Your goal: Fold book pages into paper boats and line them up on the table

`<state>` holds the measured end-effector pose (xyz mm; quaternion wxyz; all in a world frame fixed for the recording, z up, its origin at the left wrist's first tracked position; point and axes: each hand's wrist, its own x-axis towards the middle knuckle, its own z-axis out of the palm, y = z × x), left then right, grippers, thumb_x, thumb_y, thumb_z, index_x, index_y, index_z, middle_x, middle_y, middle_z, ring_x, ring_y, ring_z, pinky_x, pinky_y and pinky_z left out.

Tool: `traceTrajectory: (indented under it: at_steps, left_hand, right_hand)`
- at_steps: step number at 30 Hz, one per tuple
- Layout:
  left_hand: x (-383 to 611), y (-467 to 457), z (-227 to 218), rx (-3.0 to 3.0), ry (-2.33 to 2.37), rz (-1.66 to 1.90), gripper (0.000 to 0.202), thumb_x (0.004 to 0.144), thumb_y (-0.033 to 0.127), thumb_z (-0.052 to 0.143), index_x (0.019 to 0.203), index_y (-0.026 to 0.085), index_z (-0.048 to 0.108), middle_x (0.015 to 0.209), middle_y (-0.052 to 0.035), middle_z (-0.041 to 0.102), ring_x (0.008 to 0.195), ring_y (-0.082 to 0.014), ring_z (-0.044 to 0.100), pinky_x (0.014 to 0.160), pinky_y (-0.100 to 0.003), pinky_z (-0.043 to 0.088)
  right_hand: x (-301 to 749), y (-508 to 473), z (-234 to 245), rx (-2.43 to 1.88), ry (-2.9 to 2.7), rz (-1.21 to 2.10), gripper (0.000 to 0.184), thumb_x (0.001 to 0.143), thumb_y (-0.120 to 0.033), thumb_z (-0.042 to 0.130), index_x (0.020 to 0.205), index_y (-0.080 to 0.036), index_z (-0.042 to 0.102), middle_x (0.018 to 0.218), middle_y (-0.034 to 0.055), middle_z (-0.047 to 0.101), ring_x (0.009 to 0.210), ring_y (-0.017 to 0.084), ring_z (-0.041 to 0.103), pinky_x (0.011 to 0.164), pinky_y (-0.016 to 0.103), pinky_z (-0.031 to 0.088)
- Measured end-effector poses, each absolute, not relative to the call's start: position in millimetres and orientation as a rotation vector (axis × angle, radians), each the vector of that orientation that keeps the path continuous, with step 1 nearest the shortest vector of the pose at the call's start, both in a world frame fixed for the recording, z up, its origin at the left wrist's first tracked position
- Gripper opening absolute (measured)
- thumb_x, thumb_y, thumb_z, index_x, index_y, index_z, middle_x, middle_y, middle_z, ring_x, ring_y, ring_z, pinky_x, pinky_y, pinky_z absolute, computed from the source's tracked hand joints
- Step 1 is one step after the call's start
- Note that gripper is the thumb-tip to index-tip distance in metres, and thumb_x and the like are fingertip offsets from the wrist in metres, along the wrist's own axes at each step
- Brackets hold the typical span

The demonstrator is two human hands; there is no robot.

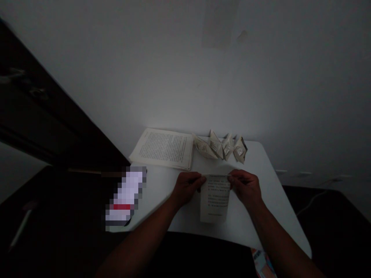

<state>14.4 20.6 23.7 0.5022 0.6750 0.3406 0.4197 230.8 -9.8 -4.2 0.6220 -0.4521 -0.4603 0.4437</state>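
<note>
A folded sheet of printed paper (215, 199) lies on the white table (261, 166) in front of me. My left hand (187, 187) pinches its upper left corner, fingers closed on the paper. My right hand (246, 187) pinches the upper right corner the same way. The top edge of the sheet is folded over between my two hands.
A stack of printed pages (164, 148) lies at the table's back left. Several folded paper shapes (222, 146) stand in a row at the back, by the pale wall. A blurred-out object (126, 199) sits at the table's left edge. Dark furniture fills the left side.
</note>
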Motion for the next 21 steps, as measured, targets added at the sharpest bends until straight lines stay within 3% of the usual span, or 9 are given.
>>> traceTrajectory:
  at_steps: [11, 21]
  left_hand:
    - [14.9, 21.4, 23.6, 1.682, 0.806, 1.000, 0.036, 0.082, 0.032, 0.055, 0.052, 0.013, 0.053, 0.047, 0.0032, 0.048, 0.046, -0.0065, 0.047, 0.047, -0.017, 0.035]
    - [13.4, 24.2, 19.5, 1.492, 0.866, 1.034, 0.038, 0.078, 0.039, 0.059, 0.052, 0.013, 0.055, 0.045, 0.0034, 0.047, 0.042, -0.0062, 0.043, 0.042, -0.017, 0.034]
  right_hand:
    - [228.1, -10.3, -1.6, -0.878, -1.068, 1.054, 0.007, 0.072, -0.018, 0.069, 0.067, -0.019, 0.065, 0.066, -0.0018, 0.056, 0.054, 0.010, 0.051, 0.047, 0.023, 0.038]
    - [232.1, -10.4, -6.0, -1.056, -1.146, 1.134, 0.016, 0.075, -0.032, 0.067, 0.073, -0.016, 0.065, 0.053, -0.0011, 0.057, 0.046, 0.011, 0.051, 0.046, 0.025, 0.040]
